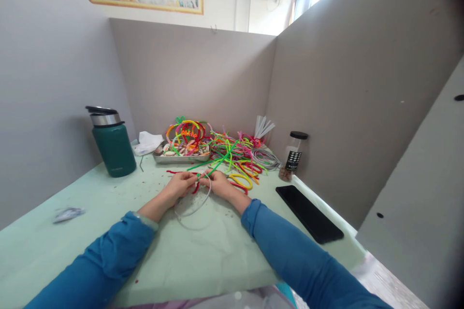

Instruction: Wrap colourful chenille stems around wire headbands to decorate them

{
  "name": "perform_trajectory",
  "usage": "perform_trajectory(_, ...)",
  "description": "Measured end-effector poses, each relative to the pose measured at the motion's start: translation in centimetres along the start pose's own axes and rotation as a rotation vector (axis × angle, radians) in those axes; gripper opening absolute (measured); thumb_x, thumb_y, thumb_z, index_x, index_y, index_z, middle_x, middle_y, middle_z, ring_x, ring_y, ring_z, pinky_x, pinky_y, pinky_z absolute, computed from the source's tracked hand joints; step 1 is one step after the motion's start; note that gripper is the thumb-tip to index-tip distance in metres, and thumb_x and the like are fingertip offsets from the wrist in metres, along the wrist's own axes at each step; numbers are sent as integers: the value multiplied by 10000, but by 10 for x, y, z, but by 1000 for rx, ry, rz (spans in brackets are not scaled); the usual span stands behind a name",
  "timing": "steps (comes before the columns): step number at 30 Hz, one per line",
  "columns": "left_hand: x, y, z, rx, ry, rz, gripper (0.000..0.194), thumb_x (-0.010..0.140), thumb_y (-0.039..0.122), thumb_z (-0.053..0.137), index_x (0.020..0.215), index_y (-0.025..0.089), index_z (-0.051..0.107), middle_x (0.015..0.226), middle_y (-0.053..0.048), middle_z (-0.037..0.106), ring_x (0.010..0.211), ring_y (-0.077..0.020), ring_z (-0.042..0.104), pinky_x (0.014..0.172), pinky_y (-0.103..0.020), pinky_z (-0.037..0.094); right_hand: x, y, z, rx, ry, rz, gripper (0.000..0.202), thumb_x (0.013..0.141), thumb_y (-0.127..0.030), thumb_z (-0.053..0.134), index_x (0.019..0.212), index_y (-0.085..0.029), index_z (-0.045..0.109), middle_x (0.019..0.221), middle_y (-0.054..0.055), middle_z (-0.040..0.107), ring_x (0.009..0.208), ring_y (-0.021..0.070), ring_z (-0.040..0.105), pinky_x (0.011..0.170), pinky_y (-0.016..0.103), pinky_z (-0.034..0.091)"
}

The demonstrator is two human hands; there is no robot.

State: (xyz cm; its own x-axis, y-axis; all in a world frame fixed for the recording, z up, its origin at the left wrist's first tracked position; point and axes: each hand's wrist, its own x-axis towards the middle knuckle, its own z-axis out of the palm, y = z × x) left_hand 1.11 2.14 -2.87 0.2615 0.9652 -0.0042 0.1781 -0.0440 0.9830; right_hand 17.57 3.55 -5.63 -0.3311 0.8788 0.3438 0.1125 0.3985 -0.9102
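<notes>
Green pipe cleaner was found at centre of tbl, btwn the two hands, wrapped in a small knot at fingertips, w/ its long end pointing far and right. Grey hoop was held at same spot, its curve hanging near side, just above tbl surface. Short red pipe cleaner was seen projecting below the knot.

L hand was noted pinching at the knot, thumb against fingers. R hand was likewise closed in a pinch on the green strand, fingertips just beside the other hand's; exact grip on hoop could not be told. Blue sleeves were worn on both arms.

Far of hands, metal tray was loaded w/ small pcs.; decorated hoops were stood on it. To its right, mixed-colour heap of pipe cleaners was spread, w/ grey coil and white strips adj. Yellow loop was obs. just right of R hand.

Far left, green bottle was stood upright, lid tilted up; white tissue was left btwn bottle & tray. On right, black-lidded jar was placed upright, phone laid flat, nearer. Tbl was covered in pale green.
</notes>
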Motion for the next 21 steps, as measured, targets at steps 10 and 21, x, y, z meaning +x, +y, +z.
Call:
perform_trajectory(10, 6, -6, -2, -44, -49, 24, 324, 640, 407, 685, 714, 167, 480, 431, 84, 384, 337, -27, 249, 340, -174, 107, 1, 0, 2, 5, 63, 69, 273, 722, -392, 639, 815, -142, 584, 520, -51, 480, 451, 80, 416, 448, 196, 319)
perform_trajectory(21, 5, -5, -1, -54, -34, 82, 365, 611, 420, 712, 766, 144, 530, 447, 89, 368, 374, -30, 268, 362, -176, 142, 1, -2, 2, 6, 102, 76, 231, 753, -362, 598, 808, -139, 573, 489, -51, 468, 430, 83, 414, 426, 196, 297)
